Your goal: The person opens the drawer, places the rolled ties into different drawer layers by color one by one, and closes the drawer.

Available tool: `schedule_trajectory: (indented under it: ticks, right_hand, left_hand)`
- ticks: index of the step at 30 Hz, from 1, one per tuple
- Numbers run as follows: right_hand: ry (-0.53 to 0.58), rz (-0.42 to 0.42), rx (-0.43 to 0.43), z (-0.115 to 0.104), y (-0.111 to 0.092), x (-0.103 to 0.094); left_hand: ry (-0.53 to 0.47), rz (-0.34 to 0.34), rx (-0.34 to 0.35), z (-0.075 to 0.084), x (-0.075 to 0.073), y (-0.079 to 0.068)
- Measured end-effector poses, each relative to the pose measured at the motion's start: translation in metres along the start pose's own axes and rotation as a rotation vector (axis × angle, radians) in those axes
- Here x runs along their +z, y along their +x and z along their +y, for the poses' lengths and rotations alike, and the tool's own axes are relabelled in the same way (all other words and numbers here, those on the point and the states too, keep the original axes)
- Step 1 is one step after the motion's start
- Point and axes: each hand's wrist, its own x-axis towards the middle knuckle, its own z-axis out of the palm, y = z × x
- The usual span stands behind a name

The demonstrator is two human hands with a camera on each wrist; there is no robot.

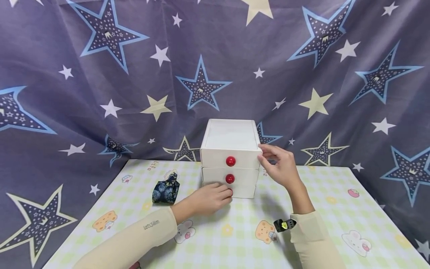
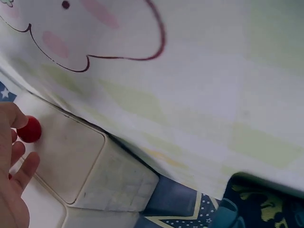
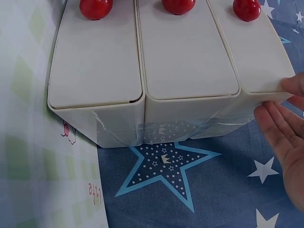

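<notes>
A small white three-drawer cabinet stands on the table, a red round knob on each drawer front. At the bottom drawer's red knob, my left hand pinches with its fingertips, palm facing down. The hand covers part of that drawer in the head view. My right hand grips the cabinet's upper right front corner, thumb on the front edge and fingers along the side, as the right wrist view shows. All three drawer fronts look closed there.
Left of the cabinet sits a dark blue patterned fabric pouch. A checked cartoon tablecloth covers the table. Behind hangs a star-patterned curtain. A black strap-like device sits at my right sleeve.
</notes>
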Motion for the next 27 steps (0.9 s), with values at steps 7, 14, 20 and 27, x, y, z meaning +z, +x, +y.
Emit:
schedule_trajectory:
  ticks: [7, 14, 20, 27]
  right_hand:
    - [-0.006, -0.010, 0.001, -0.001, 0.001, 0.000]
    - [-0.001, -0.007, -0.003, -0.001, 0.001, 0.000]
    - [0.012, -0.011, -0.003, 0.000, 0.000, 0.002]
    - [-0.001, -0.007, -0.012, -0.001, 0.000, -0.001]
  left_hand:
    - [0.098, -0.028, 0.056, 0.000, 0.002, 0.007]
    - [0.175, -0.042, 0.104, 0.001, 0.005, 0.015]
    - [0.203, -0.074, 0.121, 0.002, 0.005, 0.019]
    - [0.224, -0.069, 0.116, 0.002, 0.008, 0.024]
